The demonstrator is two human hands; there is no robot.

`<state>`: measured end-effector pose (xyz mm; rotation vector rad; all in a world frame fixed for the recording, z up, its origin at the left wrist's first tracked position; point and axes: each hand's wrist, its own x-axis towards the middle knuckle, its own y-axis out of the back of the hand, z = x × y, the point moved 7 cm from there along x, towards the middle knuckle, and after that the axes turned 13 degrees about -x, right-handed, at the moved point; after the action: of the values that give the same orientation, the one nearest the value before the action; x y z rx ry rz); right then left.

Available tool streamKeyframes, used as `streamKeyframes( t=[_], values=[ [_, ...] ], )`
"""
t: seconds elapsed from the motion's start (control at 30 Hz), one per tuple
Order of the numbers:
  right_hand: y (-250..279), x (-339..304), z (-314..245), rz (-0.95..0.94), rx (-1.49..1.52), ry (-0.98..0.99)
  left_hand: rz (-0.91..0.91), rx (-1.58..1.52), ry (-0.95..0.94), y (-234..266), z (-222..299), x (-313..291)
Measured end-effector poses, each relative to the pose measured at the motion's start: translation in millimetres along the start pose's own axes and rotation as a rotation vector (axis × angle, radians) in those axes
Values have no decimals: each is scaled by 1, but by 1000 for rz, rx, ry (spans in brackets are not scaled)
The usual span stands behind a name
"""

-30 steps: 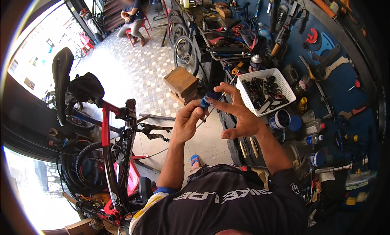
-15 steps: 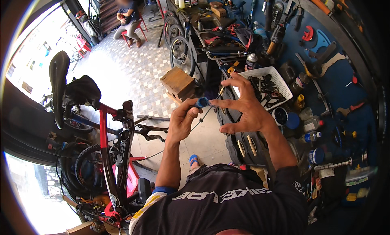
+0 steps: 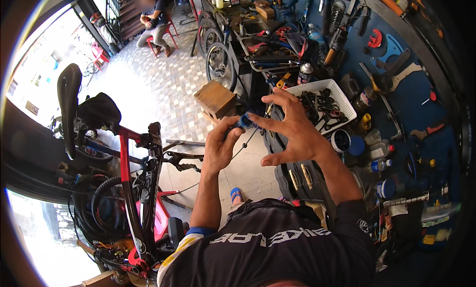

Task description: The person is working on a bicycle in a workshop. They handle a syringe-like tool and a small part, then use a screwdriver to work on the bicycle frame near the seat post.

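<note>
Left of the white basket [image 3: 345, 97], my left hand [image 3: 219, 145] pinches a small blue part [image 3: 244, 122] between thumb and fingers; my right hand [image 3: 296, 132], spread wide, has one fingertip at its edge.

That small blue ring of yours [image 3: 244, 122] looks hollow with a dark middle, pinched at the far end of your left hand [image 3: 221, 144], your right hand's [image 3: 296, 131] index fingertip right at its right side.

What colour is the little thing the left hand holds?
Blue: the little thing in the left hand, seen best in the head view.
</note>
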<state>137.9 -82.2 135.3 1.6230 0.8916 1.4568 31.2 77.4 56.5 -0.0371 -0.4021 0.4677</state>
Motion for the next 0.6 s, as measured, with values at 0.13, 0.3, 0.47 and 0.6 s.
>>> streamKeyframes(
  t=[0.13,0.3,0.47,0.6],
  values=[
    [-7,-7,-5,-3,88,18,99,49,-56,9,-10,0],
    [-8,-14,8,59,304,-70,156,62,-142,7,-11,4],
    [-5,-24,-6,78,63,-107,228,144,-118,-4,-16,8],
    [2,-50,9,128,281,-172,301,67,-19,5,-45,11]
  ],
)
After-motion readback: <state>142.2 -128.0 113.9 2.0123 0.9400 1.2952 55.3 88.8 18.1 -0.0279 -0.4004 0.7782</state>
